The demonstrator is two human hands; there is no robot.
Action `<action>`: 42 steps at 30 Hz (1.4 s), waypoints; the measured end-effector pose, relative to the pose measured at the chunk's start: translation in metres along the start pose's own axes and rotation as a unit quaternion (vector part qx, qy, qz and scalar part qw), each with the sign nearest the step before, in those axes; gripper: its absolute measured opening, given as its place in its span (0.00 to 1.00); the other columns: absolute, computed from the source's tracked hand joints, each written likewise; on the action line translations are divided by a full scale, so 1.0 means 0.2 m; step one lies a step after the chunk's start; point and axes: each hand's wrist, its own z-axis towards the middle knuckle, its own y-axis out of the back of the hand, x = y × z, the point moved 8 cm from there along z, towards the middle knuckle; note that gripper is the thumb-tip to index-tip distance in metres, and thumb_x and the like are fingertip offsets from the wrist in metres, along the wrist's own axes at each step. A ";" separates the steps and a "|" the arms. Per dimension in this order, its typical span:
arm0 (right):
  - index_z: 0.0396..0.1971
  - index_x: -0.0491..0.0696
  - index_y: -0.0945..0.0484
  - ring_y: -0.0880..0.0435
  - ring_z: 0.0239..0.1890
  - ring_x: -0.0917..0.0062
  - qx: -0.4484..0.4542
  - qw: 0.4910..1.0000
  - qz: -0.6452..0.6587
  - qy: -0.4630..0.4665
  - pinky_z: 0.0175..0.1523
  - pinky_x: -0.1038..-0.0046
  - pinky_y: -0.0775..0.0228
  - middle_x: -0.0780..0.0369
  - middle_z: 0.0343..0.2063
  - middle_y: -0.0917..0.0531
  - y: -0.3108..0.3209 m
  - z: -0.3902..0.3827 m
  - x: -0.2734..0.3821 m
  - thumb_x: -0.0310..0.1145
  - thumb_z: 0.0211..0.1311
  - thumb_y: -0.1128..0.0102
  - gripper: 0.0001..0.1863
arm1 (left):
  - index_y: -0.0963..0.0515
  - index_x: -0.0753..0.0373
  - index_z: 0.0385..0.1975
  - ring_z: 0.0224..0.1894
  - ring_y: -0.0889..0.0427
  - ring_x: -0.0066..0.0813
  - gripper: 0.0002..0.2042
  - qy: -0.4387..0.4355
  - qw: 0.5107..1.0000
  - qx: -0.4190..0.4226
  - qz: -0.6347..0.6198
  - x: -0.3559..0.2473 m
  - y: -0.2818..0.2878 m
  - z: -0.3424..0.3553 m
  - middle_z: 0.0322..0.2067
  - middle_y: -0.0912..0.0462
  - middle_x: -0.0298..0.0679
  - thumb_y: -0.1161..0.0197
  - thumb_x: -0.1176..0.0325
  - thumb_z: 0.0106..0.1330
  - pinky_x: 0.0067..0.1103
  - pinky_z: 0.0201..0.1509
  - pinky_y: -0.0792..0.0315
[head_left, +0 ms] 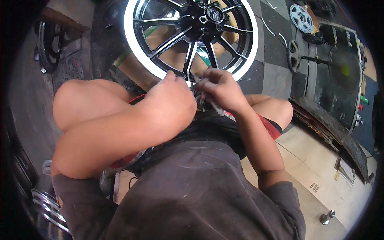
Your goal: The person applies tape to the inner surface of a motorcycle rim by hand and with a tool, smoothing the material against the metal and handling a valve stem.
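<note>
A motorcycle-style wheel (192, 54) with black, silver-edged spokes and a bright, pale outer rim lies in front of me. My left hand (172, 94) is curled closed at the rim's near edge; its back hides most of the fingers and whatever they hold. Just beside it, my right hand (222, 88) has its fingers bent together in a pinch, slightly blurred. Something small and pale shows between the two hands, but I cannot make out what it is. Both hands are above my lap, between my bent knees.
Brown cardboard (134, 72) lies under the wheel. To the right are a pale grey wheel (301, 18), a round fan (345, 66) and a dark panel (336, 96). A small metal part (327, 217) stands on the floor at lower right. Chrome tubes (50, 210) are at lower left.
</note>
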 end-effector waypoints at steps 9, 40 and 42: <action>0.59 0.38 0.17 0.20 0.30 0.84 -0.216 0.948 0.218 0.081 0.34 0.80 0.29 0.63 0.37 0.14 0.60 -0.17 0.01 0.28 0.70 0.36 0.20 | 0.18 0.65 0.47 0.53 0.19 0.40 0.16 0.026 0.951 -0.308 -0.018 0.08 0.02 0.27 0.44 0.18 0.42 0.30 0.65 0.61 0.36 0.58 0.26; 0.38 0.47 0.13 0.12 0.35 0.54 -0.295 0.846 -0.281 0.342 0.43 0.56 0.22 0.54 0.35 0.12 0.37 0.05 0.40 0.29 0.61 0.31 0.06 | 0.11 0.65 0.33 0.43 0.09 0.51 0.08 0.206 0.968 -0.100 -0.099 0.48 0.21 -0.05 0.36 0.10 0.50 0.29 0.78 0.54 0.40 0.48 0.15; 0.36 0.50 0.13 0.12 0.36 0.55 -0.308 0.838 -0.289 0.346 0.43 0.56 0.24 0.56 0.34 0.12 0.34 0.11 0.39 0.31 0.62 0.31 0.04 | 0.12 0.65 0.36 0.45 0.10 0.50 0.09 0.156 0.972 -0.131 -0.113 0.42 0.18 0.01 0.38 0.11 0.51 0.31 0.75 0.55 0.41 0.51 0.16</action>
